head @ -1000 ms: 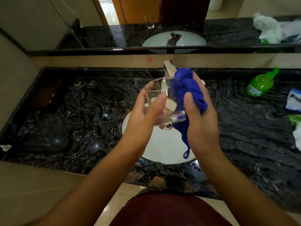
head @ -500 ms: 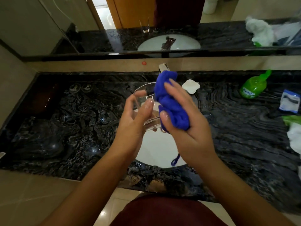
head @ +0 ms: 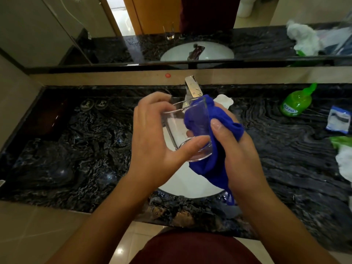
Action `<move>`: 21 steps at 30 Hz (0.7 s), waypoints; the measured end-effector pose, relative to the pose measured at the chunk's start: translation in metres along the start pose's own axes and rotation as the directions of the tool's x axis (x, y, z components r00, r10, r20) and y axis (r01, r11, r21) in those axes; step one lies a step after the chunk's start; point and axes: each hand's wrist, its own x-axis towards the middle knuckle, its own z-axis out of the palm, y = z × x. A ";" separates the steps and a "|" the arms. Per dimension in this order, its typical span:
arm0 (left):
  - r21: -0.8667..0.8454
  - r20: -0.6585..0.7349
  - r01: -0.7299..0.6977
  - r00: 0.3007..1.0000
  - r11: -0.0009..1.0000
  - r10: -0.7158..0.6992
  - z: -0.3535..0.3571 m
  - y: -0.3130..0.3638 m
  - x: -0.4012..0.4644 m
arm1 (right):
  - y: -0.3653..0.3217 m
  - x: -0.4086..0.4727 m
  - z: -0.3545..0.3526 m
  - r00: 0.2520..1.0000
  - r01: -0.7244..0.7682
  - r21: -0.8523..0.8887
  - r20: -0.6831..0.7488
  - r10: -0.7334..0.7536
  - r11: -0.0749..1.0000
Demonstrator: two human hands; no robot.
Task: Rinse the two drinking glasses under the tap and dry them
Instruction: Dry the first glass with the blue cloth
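Observation:
My left hand (head: pixel 152 141) grips a clear drinking glass (head: pixel 177 128) over the white basin (head: pixel 190 183), fingers at its rim and thumb near its base. My right hand (head: pixel 234 147) holds a blue cloth (head: pixel 215 155) pressed against the right side of the glass, and part of the cloth shows through the glass wall. The chrome tap (head: pixel 193 88) stands just behind the glass, with no water running. A second glass (head: pixel 169 32) appears only as a reflection in the mirror, on the counter left of the basin.
On the black marble counter (head: pixel 85 149), a green soap bottle (head: pixel 295 103) lies at the right with a blue-white packet (head: pixel 339 120) and white cloths (head: pixel 344 162) near the right edge. A white soap dish (head: pixel 224 101) sits behind my right hand. Two small round objects (head: pixel 93 104) rest at back left.
The cloth moved from above the glass rim down along its right side and under its base. My left hand turned the glass and regripped it. Both hands stayed over the basin.

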 end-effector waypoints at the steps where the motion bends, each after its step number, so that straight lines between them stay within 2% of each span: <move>1: 0.051 -0.012 -0.039 0.999 0.998 0.039 -0.001 0.001 0.002 | -0.003 0.001 -0.001 1.000 -0.016 -0.019 0.005 0.016 1.000; 6: 0.093 0.043 -0.090 0.995 0.992 0.087 -0.012 0.006 0.015 | -0.013 0.004 -0.008 0.995 -0.091 -0.059 0.036 0.093 0.994; 8: -0.077 0.135 -0.017 0.991 0.997 0.028 -0.017 0.008 0.019 | -0.015 0.006 -0.009 0.990 -0.112 -0.069 0.083 0.117 0.991; 10: -0.269 0.256 0.150 0.963 0.951 -0.080 -0.018 0.012 0.019 | -0.014 0.006 -0.008 0.983 -0.149 -0.052 0.101 0.154 0.987; 12: -0.357 0.296 0.238 0.946 0.903 -0.133 -0.016 0.013 0.017 | -0.011 0.006 -0.007 0.980 -0.184 -0.047 0.074 0.187 0.982; 16: -0.534 0.180 0.359 0.933 0.765 -0.312 -0.005 0.011 0.015 | -0.003 0.009 -0.007 0.943 -0.333 0.034 -0.002 0.333 0.942; 18: -0.610 0.082 0.373 0.907 0.699 -0.412 0.002 0.009 0.011 | 0.002 0.013 -0.006 0.916 -0.399 0.053 0.076 0.395 0.916; 21: -0.653 -0.031 0.353 0.872 0.670 -0.489 0.010 0.008 0.007 | 0.011 0.015 -0.001 0.871 -0.465 0.120 0.238 0.429 0.877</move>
